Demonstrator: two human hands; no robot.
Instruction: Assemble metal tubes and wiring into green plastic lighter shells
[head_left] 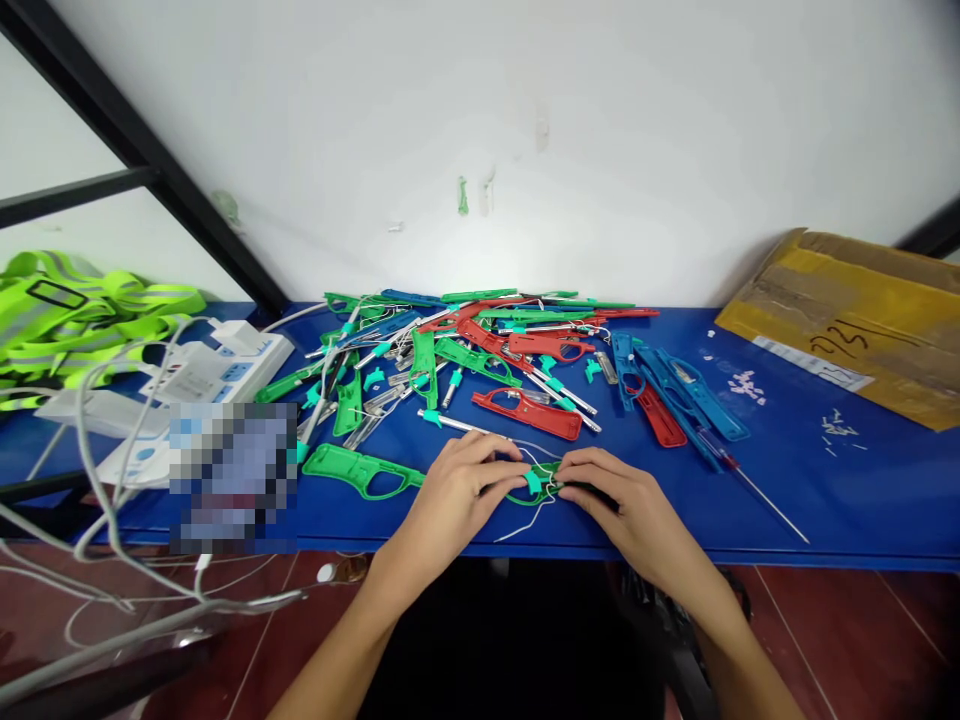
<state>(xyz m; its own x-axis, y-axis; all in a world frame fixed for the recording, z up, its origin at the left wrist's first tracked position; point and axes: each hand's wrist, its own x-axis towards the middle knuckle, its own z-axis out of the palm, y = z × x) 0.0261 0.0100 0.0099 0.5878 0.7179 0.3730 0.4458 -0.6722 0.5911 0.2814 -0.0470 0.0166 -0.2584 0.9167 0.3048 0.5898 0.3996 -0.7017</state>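
Observation:
Low at the table's front edge, my left hand (474,482) and my right hand (616,492) face each other across a green lighter shell (547,467), a long-handled plastic half. A teal trigger piece (533,482) sits in it beside my left fingertips, and thin white wires (534,521) loop out of it. The fingers of both hands are closed in pinches at the shell, left end and right end; fingertips partly hide it. Another green half-shell (341,463) lies just left of my left wrist. Behind my hands is a red half-shell (536,418).
A pile of coloured shells, metal tubes (562,387) and teal triggers spreads along the wall. A screwdriver (761,497), blue shells (701,395), small white bits (746,385) and a cardboard box (862,320) lie right. Left are a power strip (259,370), cables and reflective yellow straps (97,310).

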